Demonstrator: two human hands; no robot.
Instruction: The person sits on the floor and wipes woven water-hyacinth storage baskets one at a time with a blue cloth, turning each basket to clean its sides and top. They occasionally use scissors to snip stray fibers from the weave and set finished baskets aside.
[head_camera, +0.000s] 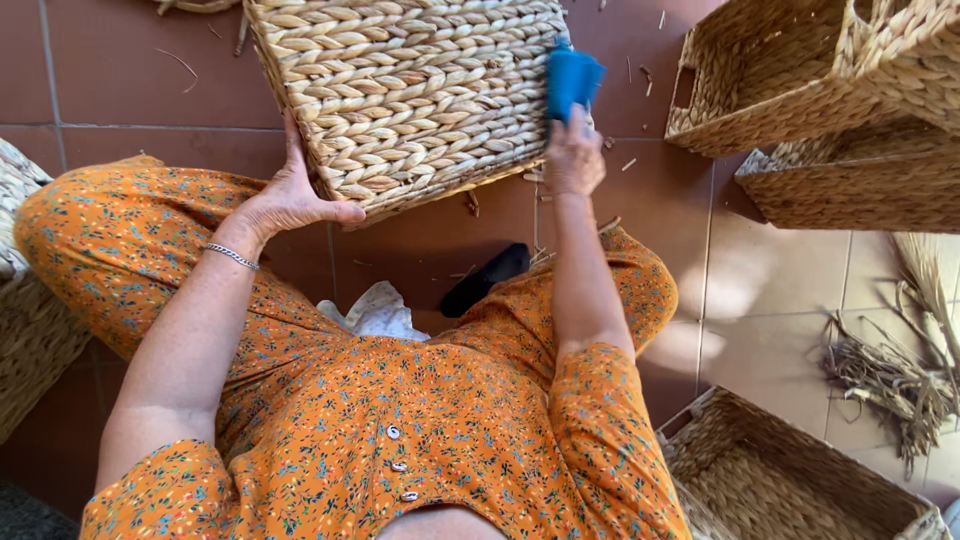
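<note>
A woven straw basket is tilted on its side above my lap, its braided wall facing me. My left hand grips the basket's lower left corner, thumb along the bottom edge. My right hand is closed around a blue tool pressed against the basket's right edge. A silver bracelet sits on my left wrist. I sit on the tiled floor in orange flowered clothing.
Finished woven baskets are stacked at the upper right and another stands at the lower right. Dried straw bundles lie on the right. A black object and white cloth lie by my knees. Another basket sits left.
</note>
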